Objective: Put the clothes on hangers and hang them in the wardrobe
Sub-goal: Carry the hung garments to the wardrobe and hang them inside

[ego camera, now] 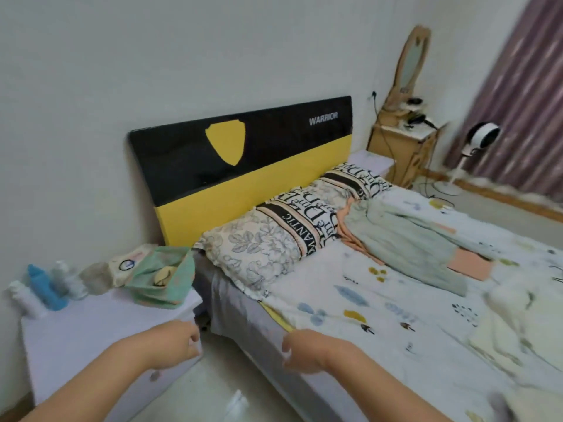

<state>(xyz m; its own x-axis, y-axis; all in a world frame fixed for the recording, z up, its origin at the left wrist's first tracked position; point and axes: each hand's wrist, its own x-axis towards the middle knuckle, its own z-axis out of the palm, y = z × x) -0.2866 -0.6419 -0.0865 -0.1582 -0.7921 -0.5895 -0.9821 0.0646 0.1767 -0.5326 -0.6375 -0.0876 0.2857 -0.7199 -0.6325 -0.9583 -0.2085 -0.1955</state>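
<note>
A pale green garment with peach trim (405, 239) lies spread on the bed, just past the pillows. A cream-coloured cloth (515, 324) lies crumpled on the bed at the right edge. My left hand (173, 345) hovers in front of the white nightstand, fingers loosely curled and holding nothing. My right hand (307, 350) hangs above the near edge of the bed, fingers also loosely curled and empty. Neither hand touches any clothing. No hanger and no wardrobe are in view.
The bed (350, 303) with a patterned sheet and two pillows (274, 242) fills the right. A white nightstand (100, 324) at left carries bottles (45, 287) and a green fabric basket (161, 278). A dresser with a mirror (405, 141), a fan (481, 138) and curtains (524, 95) stand at the back right.
</note>
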